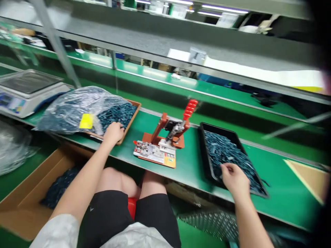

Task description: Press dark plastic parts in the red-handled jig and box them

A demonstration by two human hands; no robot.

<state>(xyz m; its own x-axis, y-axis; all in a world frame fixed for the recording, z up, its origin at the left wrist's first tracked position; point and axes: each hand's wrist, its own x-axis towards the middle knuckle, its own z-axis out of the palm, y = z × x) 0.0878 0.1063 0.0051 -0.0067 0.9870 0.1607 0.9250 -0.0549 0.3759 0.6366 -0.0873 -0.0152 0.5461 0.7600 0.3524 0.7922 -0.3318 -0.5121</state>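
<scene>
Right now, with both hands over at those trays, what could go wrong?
The left hand is at the dark pieces in the brown tray; catching the plastic bag lying partly over it might drag pieces out. The right hand is at the near side of the black tray, close to the front edge of the green bench; a bump could spill pieces. The red handle on the fixture stands raised; if lowered over fingers, it might pinch them.

Clamp handle [190,109]: ribbed plastic. Black tray [219,128]: smooth plastic. Bag [68,105]: glossy, crinkled film (plastic, by look).
</scene>
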